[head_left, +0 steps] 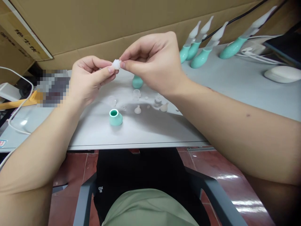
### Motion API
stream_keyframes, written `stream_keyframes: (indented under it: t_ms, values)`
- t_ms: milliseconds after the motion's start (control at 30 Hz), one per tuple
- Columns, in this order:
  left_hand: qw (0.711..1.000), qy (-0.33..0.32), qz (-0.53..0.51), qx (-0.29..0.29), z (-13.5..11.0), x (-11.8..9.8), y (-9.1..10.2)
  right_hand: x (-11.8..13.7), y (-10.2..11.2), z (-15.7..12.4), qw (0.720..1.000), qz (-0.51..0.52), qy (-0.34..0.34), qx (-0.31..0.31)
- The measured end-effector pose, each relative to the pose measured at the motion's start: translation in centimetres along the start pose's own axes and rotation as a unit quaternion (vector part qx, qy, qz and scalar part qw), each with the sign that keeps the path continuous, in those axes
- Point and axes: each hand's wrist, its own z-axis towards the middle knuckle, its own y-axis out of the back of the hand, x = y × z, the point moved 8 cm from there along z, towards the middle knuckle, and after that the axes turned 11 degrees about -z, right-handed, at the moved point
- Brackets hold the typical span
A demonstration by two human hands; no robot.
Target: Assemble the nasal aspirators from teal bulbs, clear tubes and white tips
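Note:
My left hand (90, 77) pinches a small white translucent plastic piece (116, 64) between thumb and fingertips, above the table. From the other side, the thumb and forefinger of my right hand (152, 58) close at the piece's right edge; whether a second tiny part is in that pinch I cannot make out. Below the hands a mint-green rubber bulb (115, 117) stands with its round opening up. Another green bulb (137, 82) is partly hidden behind my right hand. Loose on the table lie a white funnel-shaped tip (138, 109), a similar tip (164, 107) and a clear cup-like part (136, 94).
Several assembled green bulbs with white nozzles, such as this bulb aspirator (202, 56), stand at the back right. A white mouse (283, 74) and cables lie beyond. Cardboard (105, 25) walls the back. At left are a yellow tool (21, 101) and a white cable.

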Motion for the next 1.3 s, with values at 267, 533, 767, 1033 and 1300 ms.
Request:
stream_keyframes:
  t_ms: [267, 533, 767, 1033, 1300]
  values:
    - [0.999, -0.027, 0.026, 0.018, 0.2, -0.2, 0.1, 0.1, -0.4, 0.3, 0.998, -0.018, 0.010, 0.059]
    - [0.994, -0.046, 0.052, 0.078, -0.4, -1.3, -1.1, -0.2, -0.1, -0.1, 0.973, 0.127, -0.109, 0.161]
    - [0.996, 0.000, 0.052, 0.076, -1.5, -2.1, -2.4, -1.7, -0.9, -0.4, 0.950, 0.158, -0.153, 0.221]
    - [0.994, 0.044, 0.056, 0.083, -1.6, -1.5, -2.5, -2.1, -1.0, -0.7, 0.947, 0.139, -0.163, 0.237]
    - [0.994, 0.049, 0.051, 0.085, -1.7, -1.3, -2.1, -1.4, -1.3, -0.7, 0.941, 0.177, -0.158, 0.240]
